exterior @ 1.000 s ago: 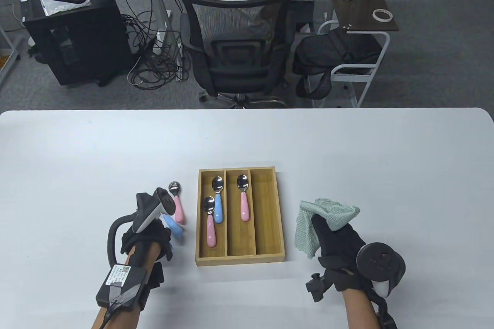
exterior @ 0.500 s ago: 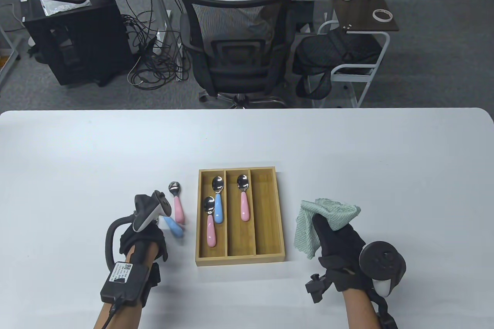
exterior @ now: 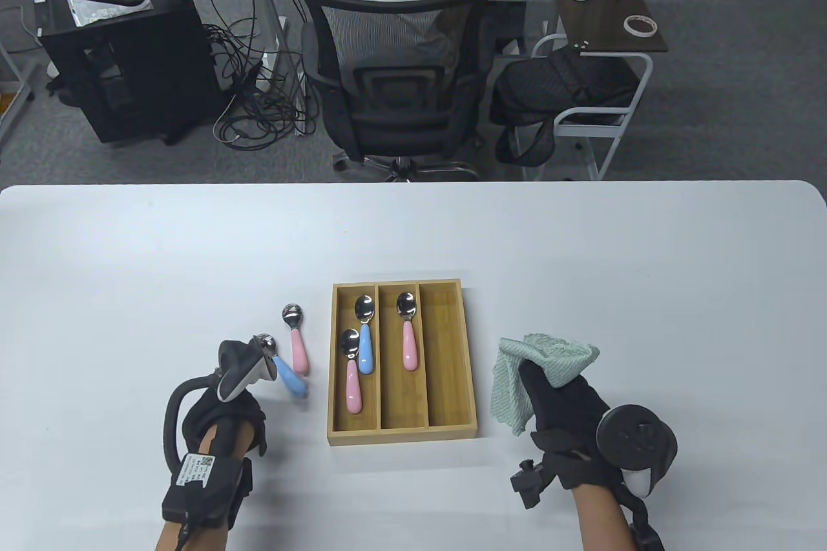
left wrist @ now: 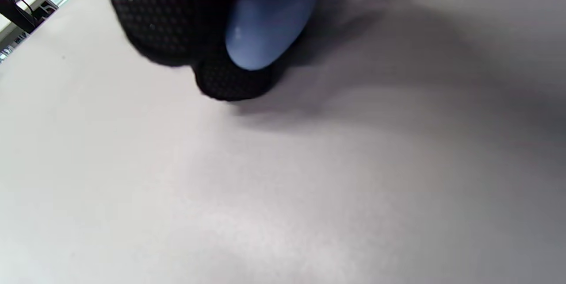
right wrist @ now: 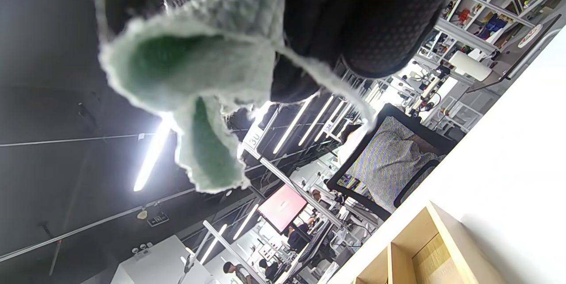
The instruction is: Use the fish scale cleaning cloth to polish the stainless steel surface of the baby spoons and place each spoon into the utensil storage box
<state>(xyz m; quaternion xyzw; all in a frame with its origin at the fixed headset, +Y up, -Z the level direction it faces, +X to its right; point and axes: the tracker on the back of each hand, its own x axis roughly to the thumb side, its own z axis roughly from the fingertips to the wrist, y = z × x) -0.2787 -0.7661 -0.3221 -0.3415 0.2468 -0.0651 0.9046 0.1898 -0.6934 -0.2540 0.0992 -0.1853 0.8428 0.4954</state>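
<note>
My left hand (exterior: 242,393) grips a blue-handled baby spoon (exterior: 289,378) left of the wooden utensil box (exterior: 453,357); its steel bowl shows by the tracker. In the left wrist view the blue handle (left wrist: 265,23) sits between my gloved fingers (left wrist: 168,23), just above the table. A pink-handled spoon (exterior: 297,344) lies on the table beside it. Inside the box, a pink and a blue spoon share the left compartment (exterior: 357,360), and one pink spoon (exterior: 408,338) lies in the middle one. My right hand (exterior: 559,399) holds the green fish scale cloth (exterior: 549,360) right of the box, draped over my fingers (right wrist: 353,18).
The box's right compartment (exterior: 448,351) holds nothing. Beyond the table's far edge a person sits in a black mesh chair (exterior: 397,79). A small side table (exterior: 607,11) with a bottle and a tape roll stands at the back right.
My left hand has drawn back toward me and slightly left with the blue spoon, whose steel bowl now shows. The right hand with the cloth has barely moved.
</note>
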